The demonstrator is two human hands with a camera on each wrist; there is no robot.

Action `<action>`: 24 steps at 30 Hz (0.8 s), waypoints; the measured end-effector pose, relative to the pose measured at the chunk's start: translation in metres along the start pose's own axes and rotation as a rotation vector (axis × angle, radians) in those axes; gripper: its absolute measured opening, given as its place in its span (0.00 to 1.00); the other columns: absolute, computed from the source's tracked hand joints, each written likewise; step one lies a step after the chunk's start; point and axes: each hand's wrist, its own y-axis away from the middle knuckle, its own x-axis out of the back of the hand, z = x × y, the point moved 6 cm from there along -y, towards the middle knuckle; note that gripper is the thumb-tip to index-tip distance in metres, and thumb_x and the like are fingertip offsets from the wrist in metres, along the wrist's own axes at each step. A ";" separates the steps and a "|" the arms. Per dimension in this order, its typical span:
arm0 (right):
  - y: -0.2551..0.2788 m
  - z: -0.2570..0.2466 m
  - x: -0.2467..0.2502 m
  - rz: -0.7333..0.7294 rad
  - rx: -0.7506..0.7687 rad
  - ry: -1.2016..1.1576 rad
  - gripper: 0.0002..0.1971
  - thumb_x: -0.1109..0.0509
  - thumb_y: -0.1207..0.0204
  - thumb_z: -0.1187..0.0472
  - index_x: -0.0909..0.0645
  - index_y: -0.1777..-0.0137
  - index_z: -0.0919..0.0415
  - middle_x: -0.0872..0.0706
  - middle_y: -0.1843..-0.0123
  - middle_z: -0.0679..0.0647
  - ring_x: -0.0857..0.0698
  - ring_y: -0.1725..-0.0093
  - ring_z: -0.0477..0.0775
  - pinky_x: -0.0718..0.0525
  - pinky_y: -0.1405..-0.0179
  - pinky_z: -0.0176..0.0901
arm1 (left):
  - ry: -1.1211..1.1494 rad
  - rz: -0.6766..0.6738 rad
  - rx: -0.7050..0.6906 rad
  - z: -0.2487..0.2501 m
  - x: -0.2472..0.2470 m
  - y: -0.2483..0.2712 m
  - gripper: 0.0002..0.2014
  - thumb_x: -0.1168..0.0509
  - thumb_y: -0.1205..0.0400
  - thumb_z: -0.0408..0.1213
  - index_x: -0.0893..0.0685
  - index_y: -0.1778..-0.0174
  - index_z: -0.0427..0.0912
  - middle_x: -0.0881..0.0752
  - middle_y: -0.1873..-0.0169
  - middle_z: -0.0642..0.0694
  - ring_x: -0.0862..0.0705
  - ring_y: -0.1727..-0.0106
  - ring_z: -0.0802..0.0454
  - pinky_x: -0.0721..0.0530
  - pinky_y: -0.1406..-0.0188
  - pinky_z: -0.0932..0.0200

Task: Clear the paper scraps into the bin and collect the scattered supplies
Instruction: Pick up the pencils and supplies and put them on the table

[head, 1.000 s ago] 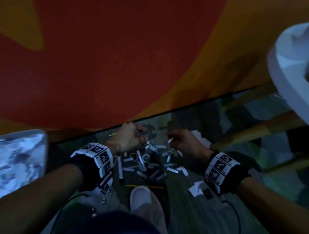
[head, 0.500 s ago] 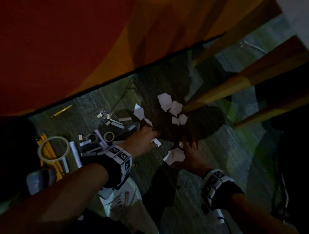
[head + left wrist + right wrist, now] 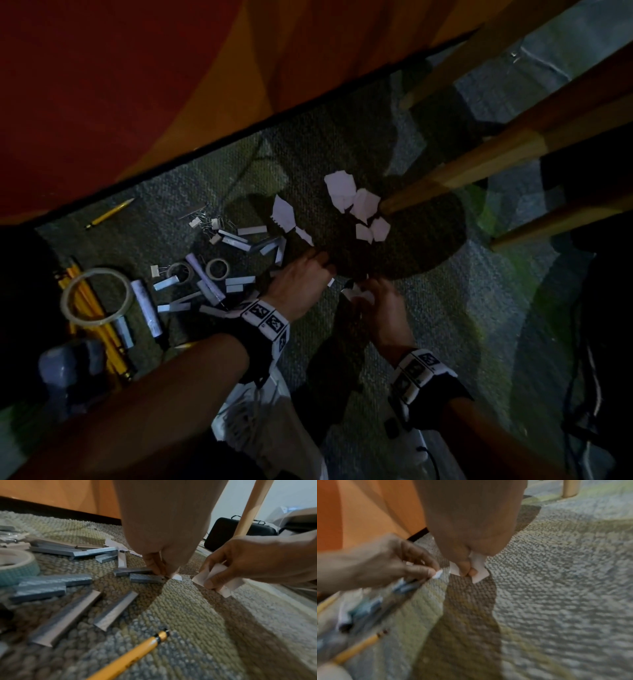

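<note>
Covering the whole floor, the grey-green looped carpet [image 3: 479,308] is littered, so by my reading the clearing has barely begun, and no bin shows. Left of both grips lie a big ring of clear tape [image 3: 97,296], yellow pencils [image 3: 85,308] and many grey staple strips [image 3: 51,586], all uncollected. Beyond the grips a cluster of torn white paper scraps [image 3: 356,205] sits loose by a wooden chair leg [image 3: 462,171]. The right hand [image 3: 383,308] pinches a folded white scrap [image 3: 217,580] in curled fingers; the left hand [image 3: 301,284] nips a tiny white scrap [image 3: 177,577] off the carpet, beside a staple strip.
</note>
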 end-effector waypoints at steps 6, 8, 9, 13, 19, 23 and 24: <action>-0.014 -0.009 0.018 0.065 -0.107 -0.300 0.11 0.28 0.24 0.72 0.14 0.44 0.60 0.14 0.58 0.50 0.16 0.60 0.48 0.26 0.68 0.21 | -0.061 0.027 0.070 0.001 0.000 0.003 0.12 0.37 0.24 0.28 0.17 0.45 0.38 0.22 0.41 0.37 0.24 0.38 0.37 0.21 0.44 0.44; -0.027 -0.010 0.025 0.072 -0.105 -0.396 0.16 0.31 0.23 0.73 0.18 0.37 0.63 0.15 0.47 0.53 0.16 0.50 0.46 0.22 0.55 0.20 | 0.009 0.072 0.079 -0.003 -0.001 0.005 0.13 0.38 0.25 0.26 0.18 0.46 0.37 0.20 0.44 0.36 0.23 0.41 0.36 0.21 0.47 0.42; -0.035 -0.007 0.028 0.089 -0.117 -0.439 0.17 0.31 0.23 0.72 0.19 0.35 0.63 0.15 0.42 0.55 0.15 0.44 0.49 0.19 0.45 0.29 | 0.095 0.102 0.094 -0.005 0.004 0.006 0.12 0.39 0.25 0.25 0.18 0.47 0.36 0.19 0.47 0.35 0.22 0.42 0.36 0.22 0.49 0.42; -0.076 0.017 0.037 0.180 -0.327 -0.443 0.21 0.26 0.22 0.66 0.22 0.30 0.66 0.16 0.35 0.63 0.18 0.35 0.64 0.20 0.47 0.48 | 0.395 0.201 0.251 -0.031 0.031 0.000 0.09 0.40 0.17 0.26 0.19 0.44 0.35 0.15 0.56 0.34 0.16 0.55 0.34 0.23 0.65 0.47; -0.106 0.011 0.034 0.209 -0.350 -0.417 0.34 0.20 0.26 0.57 0.30 0.23 0.60 0.19 0.29 0.61 0.19 0.32 0.66 0.22 0.42 0.52 | 0.403 0.221 0.277 -0.062 0.046 -0.012 0.22 0.39 0.20 0.18 0.14 0.35 0.41 0.14 0.48 0.39 0.15 0.50 0.39 0.21 0.61 0.52; -0.110 0.014 0.028 0.193 -0.378 -0.418 0.26 0.22 0.24 0.59 0.25 0.28 0.60 0.18 0.32 0.62 0.20 0.33 0.65 0.22 0.42 0.51 | 0.331 0.145 0.316 -0.066 0.043 -0.015 0.17 0.38 0.16 0.26 0.18 0.31 0.39 0.16 0.47 0.36 0.15 0.51 0.35 0.25 0.63 0.52; -0.111 0.016 0.026 0.181 -0.392 -0.410 0.24 0.23 0.24 0.58 0.23 0.30 0.63 0.17 0.34 0.63 0.18 0.34 0.66 0.20 0.40 0.54 | 0.306 0.143 0.313 -0.065 0.043 -0.016 0.18 0.38 0.16 0.27 0.19 0.30 0.40 0.16 0.46 0.36 0.16 0.49 0.34 0.22 0.61 0.49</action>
